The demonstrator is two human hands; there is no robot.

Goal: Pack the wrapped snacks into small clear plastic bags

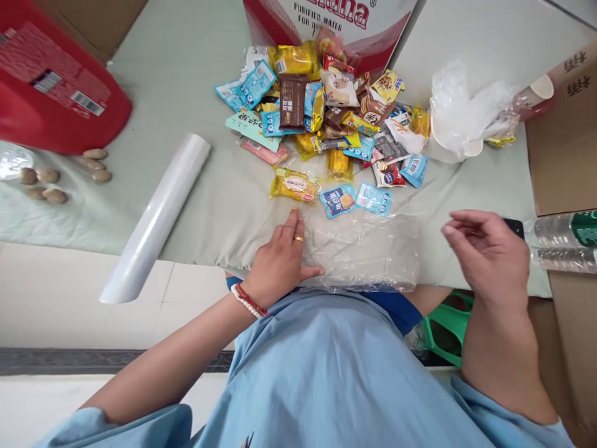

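1 clear sheet point(368, 249), wrinkled, lying flat along the near edge of the table point(228, 199). 1 left hand point(280, 254), palm down at the sheet's left edge, thumb over it, apart from the fingers. 1 right hand point(494, 255), right of the sheet, fingers curled; we cannot tell whether thumb and fingertips meet. 2 blue packets point(338, 201) and 1 yellow packet point(293, 185), just beyond the sheet's far side. 1 snack pile point(293, 102), farther back, before 1 red-and-white box point(321, 22). 1 white roll point(158, 214), left, slanting over the near edge. We also count 1 red jug point(60, 81) at far left and 2 bottles point(555, 231) at right.
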